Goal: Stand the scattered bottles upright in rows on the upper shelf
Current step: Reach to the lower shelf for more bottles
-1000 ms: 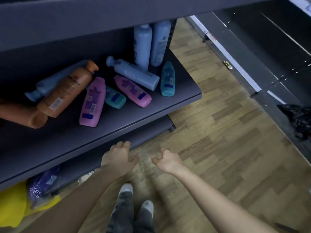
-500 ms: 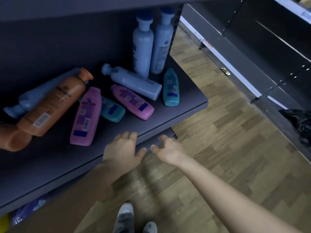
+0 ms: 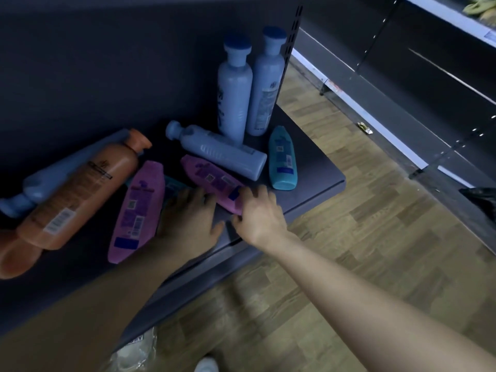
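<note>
On the dark shelf (image 3: 314,167) two blue bottles (image 3: 234,98) stand upright at the back right. The others lie flat: a blue bottle (image 3: 222,153), a teal bottle (image 3: 283,159), two pink bottles (image 3: 138,210), two orange bottles (image 3: 80,191) and a blue one (image 3: 67,167) behind them. My right hand (image 3: 260,213) curls over the near end of the right pink bottle (image 3: 209,178), thumb below it. Between the pink bottles, my left hand (image 3: 188,218) lies with fingers stretched over a mostly hidden teal bottle (image 3: 171,186).
A wooden floor (image 3: 375,237) runs to the right of the shelf. Dark empty shelving (image 3: 402,89) lines the far side of the aisle, with a black bag (image 3: 480,200) at its foot. Plastic-wrapped goods (image 3: 139,350) sit under the shelf, near my shoe (image 3: 206,365).
Both hands have risen from below the shelf edge onto the shelf. The right one has reached the pink bottle's end and the left one now covers the teal bottle. The view has tilted up.
</note>
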Motion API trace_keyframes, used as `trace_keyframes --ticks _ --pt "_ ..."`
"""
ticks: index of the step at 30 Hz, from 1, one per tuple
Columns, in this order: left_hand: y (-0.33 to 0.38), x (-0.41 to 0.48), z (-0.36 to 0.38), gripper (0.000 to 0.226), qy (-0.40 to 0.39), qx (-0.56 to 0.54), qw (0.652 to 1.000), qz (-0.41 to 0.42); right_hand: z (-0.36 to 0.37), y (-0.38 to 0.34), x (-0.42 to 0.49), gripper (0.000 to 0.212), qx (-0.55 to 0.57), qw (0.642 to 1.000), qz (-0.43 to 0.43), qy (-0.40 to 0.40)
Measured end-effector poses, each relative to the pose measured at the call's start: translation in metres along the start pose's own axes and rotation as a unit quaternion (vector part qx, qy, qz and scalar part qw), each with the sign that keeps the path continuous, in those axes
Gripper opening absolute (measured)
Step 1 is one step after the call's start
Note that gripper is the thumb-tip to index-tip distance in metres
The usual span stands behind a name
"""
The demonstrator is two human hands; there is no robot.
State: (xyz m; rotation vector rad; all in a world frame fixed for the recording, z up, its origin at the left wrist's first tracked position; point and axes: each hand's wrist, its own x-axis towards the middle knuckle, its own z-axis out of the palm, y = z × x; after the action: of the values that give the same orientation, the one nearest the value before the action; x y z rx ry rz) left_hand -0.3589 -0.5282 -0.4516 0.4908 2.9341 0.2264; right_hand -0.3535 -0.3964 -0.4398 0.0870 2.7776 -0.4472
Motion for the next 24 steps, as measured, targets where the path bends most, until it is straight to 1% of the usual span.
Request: trace_keyframes --ticks 4,9,11,14,16,19,21,24 --pt "-0.007 0.008 -0.003 0.050 -0.013 0.058 0.998 0.008 0.008 -0.006 0.014 0.056 0.003 1.000 0.012 -0.014" --pt "-0.019 0.013 -0.008 0.055 -0.020 0.100 0.995 0.016 0.012 -0.014 0.033 0.057 0.035 0.999 0.004 0.003" --pt "-0.021 0.012 -0.007 0.054 -0.017 0.101 0.995 0.018 0.014 -0.016 0.040 0.058 0.035 0.999 0.002 0.007" --pt "-0.019 0.007 -0.007 0.051 -0.021 0.103 0.994 0.018 0.021 -0.019 0.044 0.062 -0.011 1.000 -0.004 0.014" --pt "-0.018 0.002 -0.006 0.049 -0.026 0.089 0.996 0.009 0.026 -0.021 0.041 0.069 -0.041 0.999 -0.008 0.011" --pt "-0.015 -0.009 -0.006 0.049 -0.018 0.062 0.998 -0.002 0.031 -0.017 0.031 0.076 -0.056 0.998 -0.010 0.000" --pt "-0.011 -0.018 -0.009 0.049 -0.010 0.051 0.999 -0.017 0.029 -0.010 0.023 0.076 -0.063 0.998 -0.011 0.005" --pt "-0.006 -0.033 -0.011 0.052 -0.019 0.066 0.996 -0.063 0.023 -0.003 0.008 0.075 -0.055 0.998 -0.013 0.028"
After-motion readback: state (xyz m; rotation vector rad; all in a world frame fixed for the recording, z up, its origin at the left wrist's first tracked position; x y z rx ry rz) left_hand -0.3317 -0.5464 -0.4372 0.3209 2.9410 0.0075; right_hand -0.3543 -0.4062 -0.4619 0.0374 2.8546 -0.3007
